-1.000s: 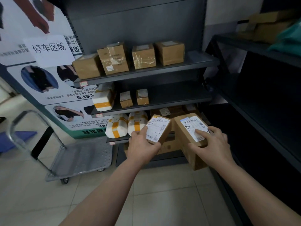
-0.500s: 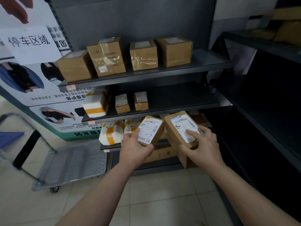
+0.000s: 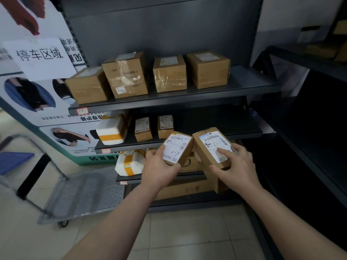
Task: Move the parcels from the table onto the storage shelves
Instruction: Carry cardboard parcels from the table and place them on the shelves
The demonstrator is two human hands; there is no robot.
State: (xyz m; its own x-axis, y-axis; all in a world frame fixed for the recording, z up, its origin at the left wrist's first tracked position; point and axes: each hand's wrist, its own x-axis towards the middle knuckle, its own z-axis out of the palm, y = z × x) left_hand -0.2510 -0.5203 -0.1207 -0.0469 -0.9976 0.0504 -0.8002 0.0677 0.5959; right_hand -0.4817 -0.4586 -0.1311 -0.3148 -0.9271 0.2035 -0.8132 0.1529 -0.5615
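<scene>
Row of boxes (image 3: 170,74) sat on upper shelf (image 3: 169,104). On middle shelf (image 3: 234,134), wrapped parcel (image 3: 110,131) lay left, two small boxes (image 3: 143,128) right of it. Left parcel (image 3: 177,149) was just beside right parcel (image 3: 214,145), both before middle shelf's front edge. Trolley (image 3: 82,194) stood on floor (image 3: 187,231), left of and below middle shelf.

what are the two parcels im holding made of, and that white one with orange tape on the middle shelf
The small parcel in the left hand and the larger parcel in the right hand: brown matte cardboard, with white paper labels. The white parcel: probably foam, judging by its soft matte white surface, bound with glossy orange tape.
</scene>
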